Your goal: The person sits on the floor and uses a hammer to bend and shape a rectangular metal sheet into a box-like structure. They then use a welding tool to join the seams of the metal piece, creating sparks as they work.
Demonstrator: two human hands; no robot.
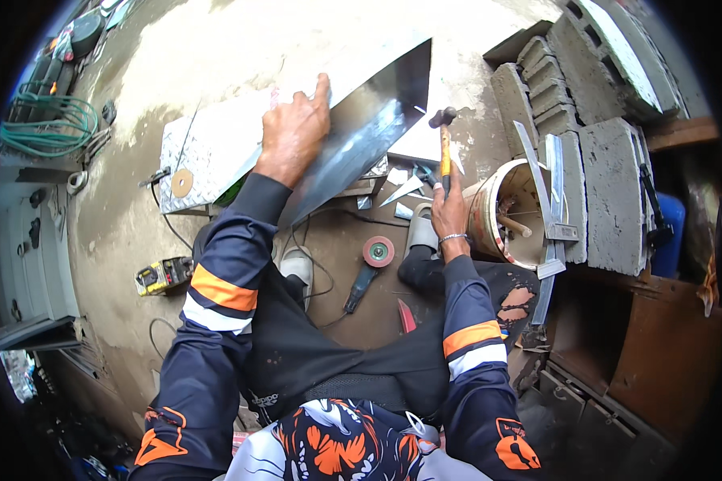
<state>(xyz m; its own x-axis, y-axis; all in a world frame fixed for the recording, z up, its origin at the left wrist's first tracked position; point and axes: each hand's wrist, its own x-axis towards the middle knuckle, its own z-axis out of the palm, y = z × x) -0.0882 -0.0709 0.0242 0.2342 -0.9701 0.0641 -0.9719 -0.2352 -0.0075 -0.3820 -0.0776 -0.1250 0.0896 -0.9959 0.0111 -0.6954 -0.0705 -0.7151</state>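
Down on the concrete floor (217, 48), a sheet of shiny metal (361, 132) is held tilted by the left hand (294, 128), which is laid flat across the sheet's upper edge with the fingers spread over it and the index finger stretched upward. The sheet is leaned over a pale patterned metal plate (208, 152) that lies flat on the floor, and a small round disc (182, 183) is seen resting on that plate near its lower left corner.

A hammer (444, 136) with an orange-and-wood handle is gripped by the right hand (449, 212), whose fingers are wrapped closed about the lower end of the handle; the dark head is raised upright just beside the right edge of the sheet. A metal bracelet is worn on that wrist.

Between the legs, an angle grinder (369, 268) with a reddish disc is laid on the floor, its cable trailed to the left. Small offcuts of metal (401, 191) are scattered just below the sheet. To the right of the hammer hand, a white bucket (489, 208) is stood, with sticks and metal strips in it. Grey concrete blocks (610, 192) are stacked behind and beside the bucket. A yellow tool (162, 275) is seen on the floor at the left, and green hose (52, 124) is coiled farther away at the upper left.
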